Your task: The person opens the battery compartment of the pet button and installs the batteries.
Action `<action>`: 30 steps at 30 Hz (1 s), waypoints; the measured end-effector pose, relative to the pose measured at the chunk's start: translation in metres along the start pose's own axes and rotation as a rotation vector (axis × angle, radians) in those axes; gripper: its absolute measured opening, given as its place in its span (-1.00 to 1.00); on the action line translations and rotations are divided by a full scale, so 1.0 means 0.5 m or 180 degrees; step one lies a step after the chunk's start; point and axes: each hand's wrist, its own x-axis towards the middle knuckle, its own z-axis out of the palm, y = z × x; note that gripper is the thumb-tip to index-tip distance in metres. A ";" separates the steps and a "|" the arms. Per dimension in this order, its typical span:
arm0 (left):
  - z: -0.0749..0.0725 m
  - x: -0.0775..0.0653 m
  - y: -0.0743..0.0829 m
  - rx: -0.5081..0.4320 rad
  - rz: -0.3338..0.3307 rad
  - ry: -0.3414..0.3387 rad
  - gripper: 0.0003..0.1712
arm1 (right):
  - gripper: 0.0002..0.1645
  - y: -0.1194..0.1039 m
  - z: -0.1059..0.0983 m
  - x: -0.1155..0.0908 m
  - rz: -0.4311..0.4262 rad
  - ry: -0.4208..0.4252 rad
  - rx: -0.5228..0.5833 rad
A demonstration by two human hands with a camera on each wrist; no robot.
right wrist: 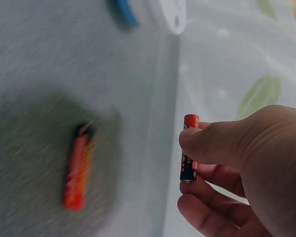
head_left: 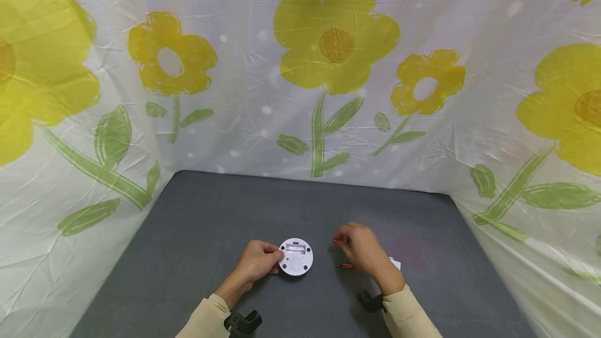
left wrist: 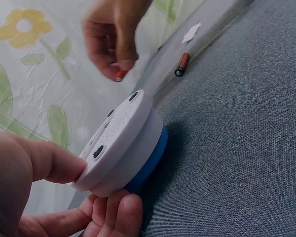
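Note:
A round white device (head_left: 296, 257) with a blue lower part lies back side up on the dark table, its oblong battery compartment (head_left: 295, 249) uncovered. My left hand (head_left: 258, 261) grips its left edge, thumb on the white back and fingers at the side, as the left wrist view shows. Above the table to the right, my right hand (head_left: 361, 248) pinches a red and black battery (right wrist: 189, 148) between thumb and fingers, apart from the device. A second red and black battery (head_left: 346, 266) lies on the table below that hand.
A small white piece (head_left: 395, 263) lies on the table beyond the right wrist, partly hidden by it. White cloth with yellow flowers (head_left: 336, 46) hangs behind the table (head_left: 235, 207) and along both sides. Each wrist wears a black band.

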 end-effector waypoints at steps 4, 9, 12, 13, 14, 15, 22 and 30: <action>0.001 -0.001 0.000 -0.0019 -0.0001 0.0001 -0.72 | -0.84 -0.026 -0.010 0.023 -0.0133 -0.0037 -0.0014; 0.000 0.000 -0.001 -0.0024 0.0007 -0.0008 -0.72 | -0.84 -0.053 -0.009 0.045 -0.0234 -0.0086 0.0097; 0.000 0.000 -0.002 -0.0032 0.0008 -0.0016 -0.72 | -0.82 -0.067 -0.003 0.054 -0.0299 -0.0103 0.0152; 0.000 0.000 -0.002 -0.0028 0.0007 -0.0016 -0.73 | -0.82 -0.072 -0.002 0.057 -0.0322 -0.0111 0.0161; 0.000 0.000 -0.002 -0.0022 0.0002 -0.0018 -0.72 | -0.81 -0.078 0.000 0.059 -0.0345 -0.0118 0.0175; 0.000 0.000 -0.002 -0.0019 -0.0004 -0.0019 -0.72 | -0.81 -0.082 0.003 0.061 -0.0360 -0.0136 0.0174; 0.001 -0.001 0.000 -0.0026 -0.0008 -0.0007 -0.72 | -0.80 -0.110 0.024 0.069 -0.0445 -0.0209 0.0173; -0.003 -0.004 -0.001 0.0001 0.0040 0.0002 -0.73 | -0.77 -0.127 0.051 0.073 -0.0494 -0.0311 0.0227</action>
